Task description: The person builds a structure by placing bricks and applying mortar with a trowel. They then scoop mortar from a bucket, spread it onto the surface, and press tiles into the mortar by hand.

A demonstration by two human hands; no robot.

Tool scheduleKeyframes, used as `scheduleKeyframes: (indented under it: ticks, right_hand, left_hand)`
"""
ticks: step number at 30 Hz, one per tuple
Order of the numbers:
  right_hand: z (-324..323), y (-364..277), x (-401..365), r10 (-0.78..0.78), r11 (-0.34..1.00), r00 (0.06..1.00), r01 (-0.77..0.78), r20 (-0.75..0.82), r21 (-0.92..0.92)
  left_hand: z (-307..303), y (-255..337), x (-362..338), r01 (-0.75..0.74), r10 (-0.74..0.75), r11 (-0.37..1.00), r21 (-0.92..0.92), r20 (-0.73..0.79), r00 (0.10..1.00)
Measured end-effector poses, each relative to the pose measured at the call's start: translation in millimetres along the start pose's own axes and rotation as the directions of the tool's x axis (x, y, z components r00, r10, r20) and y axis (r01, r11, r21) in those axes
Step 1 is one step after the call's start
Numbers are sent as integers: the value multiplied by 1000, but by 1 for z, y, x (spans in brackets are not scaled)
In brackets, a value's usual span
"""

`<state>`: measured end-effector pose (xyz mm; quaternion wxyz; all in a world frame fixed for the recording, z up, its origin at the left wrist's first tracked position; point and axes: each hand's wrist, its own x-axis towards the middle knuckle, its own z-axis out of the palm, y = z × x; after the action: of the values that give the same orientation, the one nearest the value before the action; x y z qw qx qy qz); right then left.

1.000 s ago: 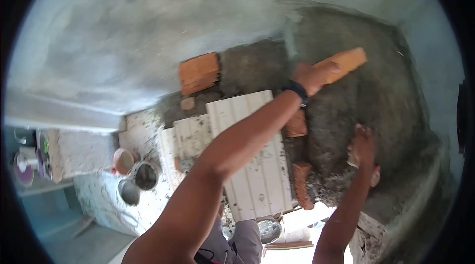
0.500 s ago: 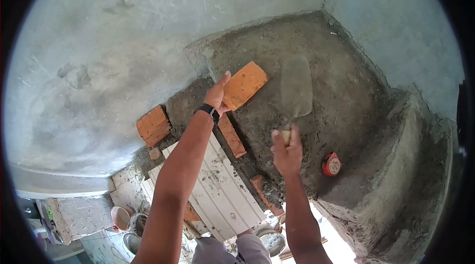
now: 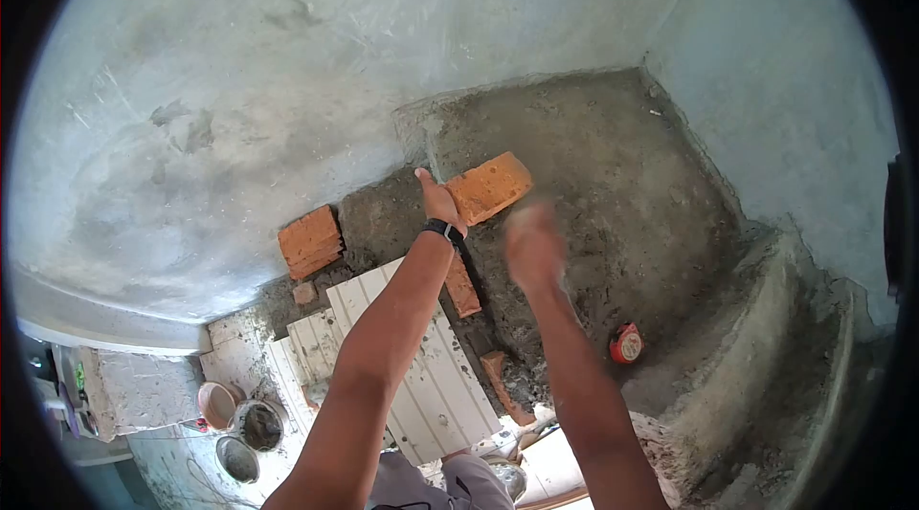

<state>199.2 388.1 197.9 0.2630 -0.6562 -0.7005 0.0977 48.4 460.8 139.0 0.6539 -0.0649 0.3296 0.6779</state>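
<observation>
My left hand (image 3: 442, 201), with a black watch at the wrist, grips one end of an orange brick (image 3: 490, 188). Its thumb stands clear at the near end, while the fingers are mostly hidden beneath. Just right of the brick, my right hand (image 3: 536, 250) is smeared by motion. It is closed on the trowel, whose blade cannot be made out now. Under both hands lies a rough mortar surface (image 3: 613, 175). A narrow brick piece (image 3: 462, 286) is set along its near edge, partly behind my left forearm.
Stacked bricks (image 3: 311, 242) stand against the wall at left. A red tape measure (image 3: 626, 344) lies on the mortar at right. Below is a ribbed white panel (image 3: 436, 386) spattered with mortar. Buckets (image 3: 260, 424) stand at lower left, and a broken brick piece (image 3: 504, 388) lies beside the panel.
My right hand has moved up and left toward the brick, and the trowel blade has gone from clear sight. The brick is tilted flatter in my left hand. The view has shifted upward.
</observation>
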Motion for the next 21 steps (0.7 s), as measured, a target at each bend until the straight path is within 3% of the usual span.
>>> scheduleKeyframes:
  ticks: [1,2,3,4,5,6,9,11,12,14,15,16,17,18,19,21]
  right_hand:
    - [2,-4,-1,62,948,916,70,397,-310]
    - [3,-9,-6,60,948,921,68,386,-310]
    - [-2,-14,-5,65,982,936,2,345,-190]
    - [-6,-19,-6,78,996,944,-62,319,-60]
    - [-15,-21,-8,92,995,938,-72,333,-70]
    - [-28,-26,5,42,999,973,-47,227,15]
    - [-94,-62,31,2,960,1000,-6,15,280]
    - [-128,-87,30,59,840,975,68,-216,538]
    - [-125,-89,29,57,838,974,72,-218,540]
    - [-112,-88,19,238,709,888,118,-394,695]
    - [-50,-9,20,235,712,889,119,-394,692]
    - [31,33,19,-261,906,781,401,-568,134]
    - [29,24,-3,-129,992,989,127,-74,-19]
    - [21,10,-16,166,956,911,-55,379,-288]
    - [12,7,-7,160,954,920,-51,359,-294]
    - [-3,1,-9,-9,995,995,-2,102,102]
  left_hand:
    - [3,-5,0,-8,7,999,-40,-34,999]
    - [5,-5,2,-18,13,997,-70,-67,998]
    - [3,-8,20,-21,17,996,-81,-48,999]
    - [-13,-13,43,-46,49,996,-82,30,998]
    - [-31,-22,49,-59,66,995,-77,88,994]
    - [-1,-9,14,-21,15,997,-77,-80,997]
    - [5,-2,13,-16,22,999,41,-144,989]
    - [2,-7,24,-27,48,994,101,-216,975]
    - [5,-7,25,-29,75,986,163,-283,956]
    - [7,-10,25,-30,89,981,190,-312,946]
    - [7,-12,24,-20,94,977,213,-345,934]
    - [5,-12,21,-14,86,979,204,-350,933]
    - [2,-15,18,5,8,998,58,-232,973]
    - [3,-16,16,43,-51,995,-86,-95,994]
    - [-3,-19,31,44,-51,995,-93,-72,996]
    - [-50,-40,62,171,-94,970,-172,383,919]
